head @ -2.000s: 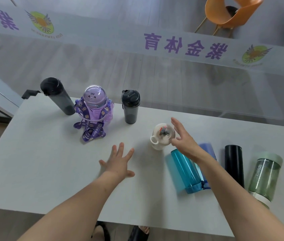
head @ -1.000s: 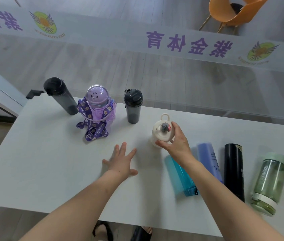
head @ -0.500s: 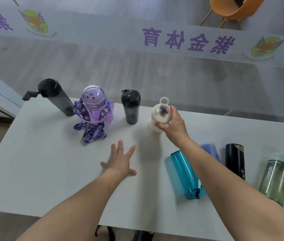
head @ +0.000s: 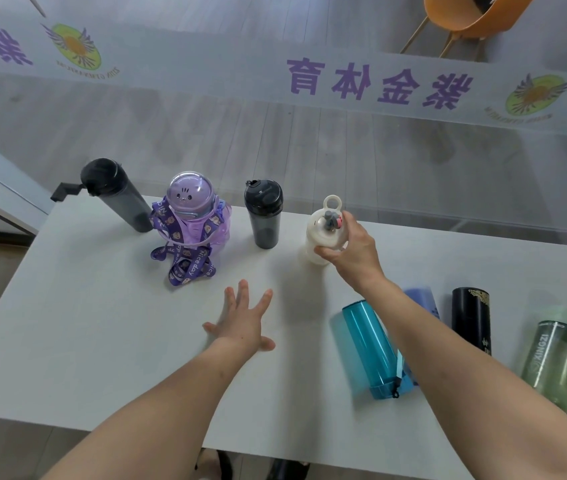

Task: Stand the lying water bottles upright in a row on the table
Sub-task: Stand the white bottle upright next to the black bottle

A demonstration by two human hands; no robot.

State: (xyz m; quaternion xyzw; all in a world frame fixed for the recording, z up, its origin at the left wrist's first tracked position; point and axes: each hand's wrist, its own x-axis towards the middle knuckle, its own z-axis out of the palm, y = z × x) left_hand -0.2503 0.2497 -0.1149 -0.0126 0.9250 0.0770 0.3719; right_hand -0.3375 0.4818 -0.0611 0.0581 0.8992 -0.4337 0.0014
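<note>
Along the far edge of the white table (head: 84, 341) stand a tall dark bottle (head: 115, 194), a purple dome-lid bottle (head: 192, 216) with a strap, and a short dark bottle (head: 264, 214). To their right my right hand (head: 349, 249) grips a white bottle (head: 323, 230), upright on the table. Flat on the table in the middle rests my left hand (head: 242, 322), fingers spread. At the right lie a teal bottle (head: 372, 344), a lilac bottle (head: 422, 299) partly behind my forearm, a black bottle (head: 471, 318) and a green bottle (head: 559, 358).
A glass wall with purple lettering (head: 379, 83) rises right behind the table's far edge. An orange chair (head: 465, 15) stands beyond it. Feet in sandals show under the table's near edge.
My right hand took the white bottle from the table's middle and carried it back into the row, right of the short dark bottle. The left hand stayed flat.
</note>
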